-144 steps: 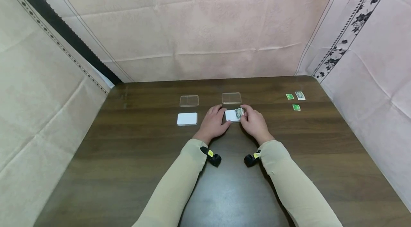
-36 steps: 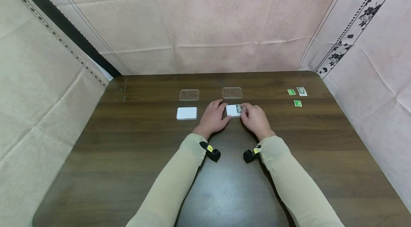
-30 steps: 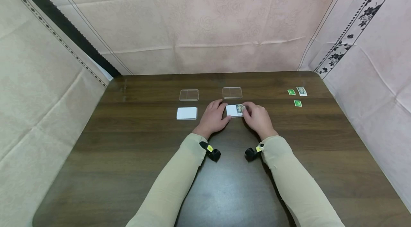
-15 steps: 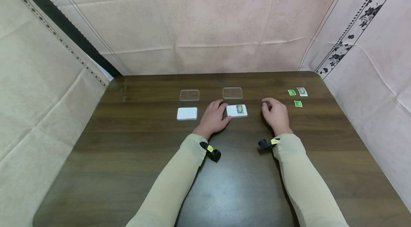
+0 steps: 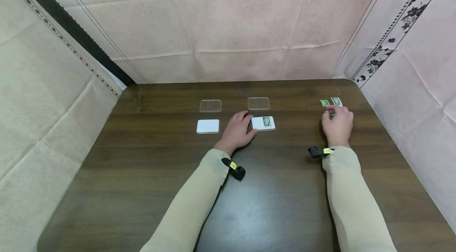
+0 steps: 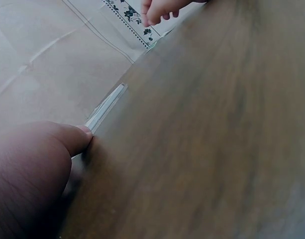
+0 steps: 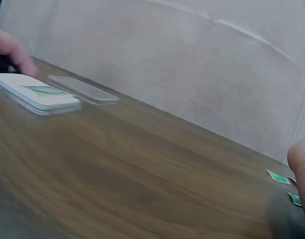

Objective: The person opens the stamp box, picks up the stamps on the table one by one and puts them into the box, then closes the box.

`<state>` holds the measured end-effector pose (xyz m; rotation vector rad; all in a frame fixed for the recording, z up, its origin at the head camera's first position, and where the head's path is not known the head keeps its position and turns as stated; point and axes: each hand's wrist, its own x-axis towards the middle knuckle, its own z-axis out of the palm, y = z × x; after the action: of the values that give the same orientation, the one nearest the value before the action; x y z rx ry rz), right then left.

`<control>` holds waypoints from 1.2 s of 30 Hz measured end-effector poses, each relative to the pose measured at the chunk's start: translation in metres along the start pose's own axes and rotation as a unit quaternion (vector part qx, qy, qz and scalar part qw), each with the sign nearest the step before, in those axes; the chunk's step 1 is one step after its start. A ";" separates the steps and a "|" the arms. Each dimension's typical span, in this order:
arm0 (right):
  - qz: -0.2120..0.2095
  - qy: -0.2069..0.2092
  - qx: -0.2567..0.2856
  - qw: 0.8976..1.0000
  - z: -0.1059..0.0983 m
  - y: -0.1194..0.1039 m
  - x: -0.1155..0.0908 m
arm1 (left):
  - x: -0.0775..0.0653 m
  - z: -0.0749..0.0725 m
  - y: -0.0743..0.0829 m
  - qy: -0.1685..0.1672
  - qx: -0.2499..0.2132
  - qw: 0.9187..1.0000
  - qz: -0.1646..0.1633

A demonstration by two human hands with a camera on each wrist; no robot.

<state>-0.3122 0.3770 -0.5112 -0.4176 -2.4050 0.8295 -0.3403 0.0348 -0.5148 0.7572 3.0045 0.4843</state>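
In the head view my left hand [image 5: 236,130] holds the left end of a shallow clear case with a white insert [image 5: 257,124], thumb at the near edge and forefinger at the far corner. A grey-green stamp [image 5: 267,121] lies flat on the insert's right half. My right hand [image 5: 337,124] is over the small green stamp [image 5: 332,115] nearest me, which shows between thumb and forefinger. In the right wrist view this stamp [image 7: 294,199] lies by the thumb. Behind the hand lie another green stamp [image 5: 325,103] and a larger grey-green stamp [image 5: 336,101], its lower edge by the knuckles.
A second case with a white insert [image 5: 208,126] lies left of my left hand. Two clear lids, a left one [image 5: 210,105] and a right one [image 5: 258,103], lie behind the cases. Fabric [image 5: 228,46] hangs beyond the brown table's far edge [image 5: 295,86].
My right hand has let go of the grey-green stamp on the white insert and moved right to the near green stamp. The left hand has stayed at the case.
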 end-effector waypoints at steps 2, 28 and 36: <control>0.021 0.005 -0.007 1.000 -0.006 0.005 0.002 | 0.000 -0.001 0.001 0.002 -0.003 1.000 0.001; 0.107 -0.089 -0.094 0.986 -0.012 0.017 0.009 | -0.002 0.002 0.000 0.002 -0.005 1.000 -0.007; 0.086 -0.080 -0.074 0.990 -0.011 0.020 0.010 | -0.001 0.001 0.000 0.001 -0.001 1.000 -0.007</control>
<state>-0.3112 0.4019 -0.5125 -0.6473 -2.6177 0.7868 -0.3390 0.0348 -0.5153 0.7352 3.0092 0.4891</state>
